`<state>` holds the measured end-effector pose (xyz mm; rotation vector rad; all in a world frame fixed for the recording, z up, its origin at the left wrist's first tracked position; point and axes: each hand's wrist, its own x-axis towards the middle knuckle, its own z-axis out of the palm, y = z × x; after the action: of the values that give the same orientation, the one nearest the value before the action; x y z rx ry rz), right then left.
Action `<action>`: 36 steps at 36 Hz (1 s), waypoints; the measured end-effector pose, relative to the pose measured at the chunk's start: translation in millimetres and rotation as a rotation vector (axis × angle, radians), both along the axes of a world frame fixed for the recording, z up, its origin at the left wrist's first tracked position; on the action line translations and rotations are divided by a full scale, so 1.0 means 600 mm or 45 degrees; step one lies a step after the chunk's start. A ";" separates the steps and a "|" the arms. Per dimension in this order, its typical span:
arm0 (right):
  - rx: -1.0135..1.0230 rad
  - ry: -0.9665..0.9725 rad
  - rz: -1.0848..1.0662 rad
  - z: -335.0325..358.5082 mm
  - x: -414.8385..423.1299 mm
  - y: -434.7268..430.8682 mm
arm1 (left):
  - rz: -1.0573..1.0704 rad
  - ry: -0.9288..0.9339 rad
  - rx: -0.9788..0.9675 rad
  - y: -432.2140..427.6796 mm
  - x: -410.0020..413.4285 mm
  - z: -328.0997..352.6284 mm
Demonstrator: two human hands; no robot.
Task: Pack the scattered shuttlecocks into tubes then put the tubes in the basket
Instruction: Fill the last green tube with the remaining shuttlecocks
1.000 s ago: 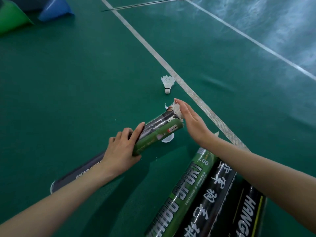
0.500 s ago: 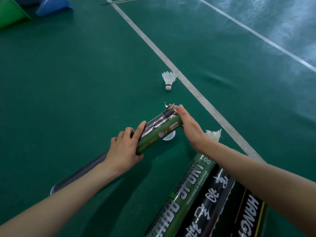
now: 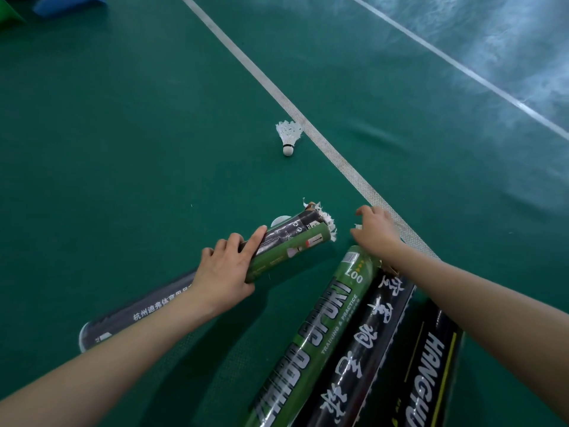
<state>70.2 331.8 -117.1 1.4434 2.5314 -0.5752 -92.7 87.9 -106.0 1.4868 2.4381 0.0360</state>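
Observation:
My left hand (image 3: pixel 224 272) grips a green-and-black tube (image 3: pixel 289 246) and holds it tilted above the green floor. White shuttlecock feathers (image 3: pixel 328 221) stick out of the tube's open mouth. My right hand (image 3: pixel 377 231) is just right of that mouth and apart from it. Its fingers are bent down over the floor, and a white feather tip (image 3: pixel 357 225) shows between thumb and forefinger; whether it grips anything is hidden. A loose white shuttlecock (image 3: pixel 288 138) lies farther off, beside the white court line (image 3: pixel 338 158).
A white tube cap (image 3: pixel 279 221) lies behind the held tube. A black tube (image 3: pixel 138 312) lies under my left forearm. A green tube (image 3: pixel 308 343) and two black tubes (image 3: pixel 366 343) (image 3: pixel 431 365) lie side by side at bottom right. Blue (image 3: pixel 67 3) and green (image 3: pixel 7 16) objects sit at top left.
My right hand has left the tube's mouth and moved right and down toward the floor. The feathers it was pressing now stick out of the tube. My left hand keeps its grip.

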 end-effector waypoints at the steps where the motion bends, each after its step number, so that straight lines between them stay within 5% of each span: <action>1: 0.020 -0.081 0.024 -0.006 0.007 0.002 | -0.002 -0.003 0.001 -0.002 0.002 -0.001; 8: 0.060 -0.062 0.062 -0.011 0.018 0.015 | 0.003 -0.045 0.055 -0.012 0.005 -0.003; 13: 0.057 0.504 -0.025 0.045 -0.019 0.012 | 0.038 -0.007 0.101 -0.018 -0.002 0.001; 19: -0.283 0.996 -0.146 0.106 -0.066 -0.033 | 0.103 -0.012 0.159 -0.024 -0.016 0.010; 36: -0.591 0.978 0.012 0.112 -0.078 -0.084 | 0.162 -0.057 0.253 -0.022 -0.025 0.022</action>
<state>23.6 281.4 -49.9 1.1706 2.5906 -1.8644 -107.7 74.8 -93.1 1.3878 2.5513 0.3438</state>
